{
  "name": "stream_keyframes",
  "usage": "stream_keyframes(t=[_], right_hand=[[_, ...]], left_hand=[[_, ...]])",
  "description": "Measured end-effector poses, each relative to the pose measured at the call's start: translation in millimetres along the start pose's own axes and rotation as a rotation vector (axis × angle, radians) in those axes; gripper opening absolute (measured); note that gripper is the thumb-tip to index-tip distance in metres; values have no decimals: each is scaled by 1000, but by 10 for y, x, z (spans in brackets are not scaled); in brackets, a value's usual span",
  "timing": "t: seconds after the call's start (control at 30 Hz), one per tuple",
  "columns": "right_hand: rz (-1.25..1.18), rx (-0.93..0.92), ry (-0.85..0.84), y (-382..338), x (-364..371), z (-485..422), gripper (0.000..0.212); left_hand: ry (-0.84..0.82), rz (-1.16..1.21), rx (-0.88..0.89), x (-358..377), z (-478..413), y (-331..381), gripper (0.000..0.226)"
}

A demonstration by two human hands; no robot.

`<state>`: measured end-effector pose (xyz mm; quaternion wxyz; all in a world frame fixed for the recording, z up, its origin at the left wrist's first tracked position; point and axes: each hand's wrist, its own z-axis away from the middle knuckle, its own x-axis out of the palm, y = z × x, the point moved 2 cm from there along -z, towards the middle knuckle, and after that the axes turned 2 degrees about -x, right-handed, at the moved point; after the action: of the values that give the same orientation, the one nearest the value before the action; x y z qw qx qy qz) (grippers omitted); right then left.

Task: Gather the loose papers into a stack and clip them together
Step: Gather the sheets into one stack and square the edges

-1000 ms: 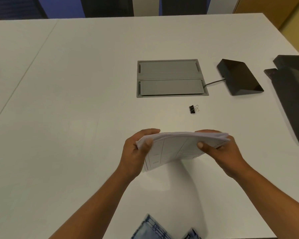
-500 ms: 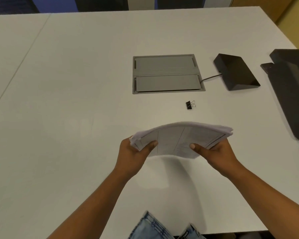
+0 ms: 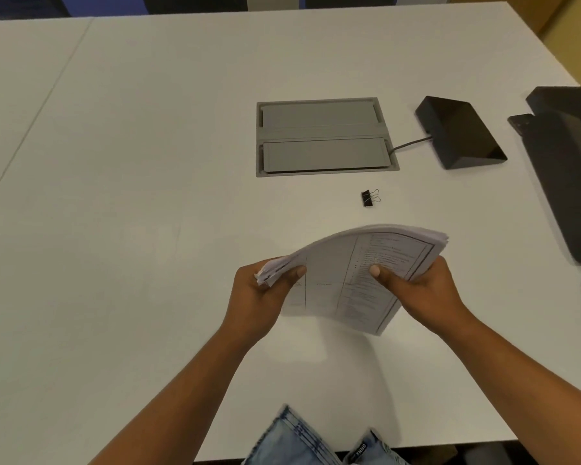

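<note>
A stack of printed white papers (image 3: 342,276) is held above the white table (image 3: 148,229), bowed upward and tilted so its printed face shows. My left hand (image 3: 262,297) grips its left edge, where the sheet ends are fanned and uneven. My right hand (image 3: 420,290) grips the right side, thumb on the printed face. A small black binder clip (image 3: 368,198) lies on the table just beyond the papers, apart from both hands.
A grey cable hatch (image 3: 326,137) is set into the table behind the clip. A black wedge-shaped device (image 3: 457,132) with a cable sits to its right. A larger black object (image 3: 571,176) lies along the right edge. Denim shows at the near edge.
The stack has tipped from nearly edge-on to showing its printed face, and bowed more. Both hands shifted slightly toward me while keeping their grip. The clip has not moved.
</note>
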<state>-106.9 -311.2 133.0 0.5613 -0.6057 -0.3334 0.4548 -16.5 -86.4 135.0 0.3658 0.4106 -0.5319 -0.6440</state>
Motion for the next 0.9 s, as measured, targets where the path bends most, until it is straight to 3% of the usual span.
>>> stream_keyframes(t=[0.27,0.5,0.67,0.83,0.9], right_hand=[[-123,79,65,283,199,127,32],[-96,-35,113,123,142,103,39],[-34,70,62,339,140,70,41],[-35,91,95,326,128,129,36],[-44,81,118,282,137,155,33]], left_hand=[[35,8,-52,126,78,-180,31],[105,61,46,63,104,-63,44],[-8,-89,23,115,70,-219,44],[25,-72,-10,79,94,-354,41],[22,-78,4,56,102,-321,54]])
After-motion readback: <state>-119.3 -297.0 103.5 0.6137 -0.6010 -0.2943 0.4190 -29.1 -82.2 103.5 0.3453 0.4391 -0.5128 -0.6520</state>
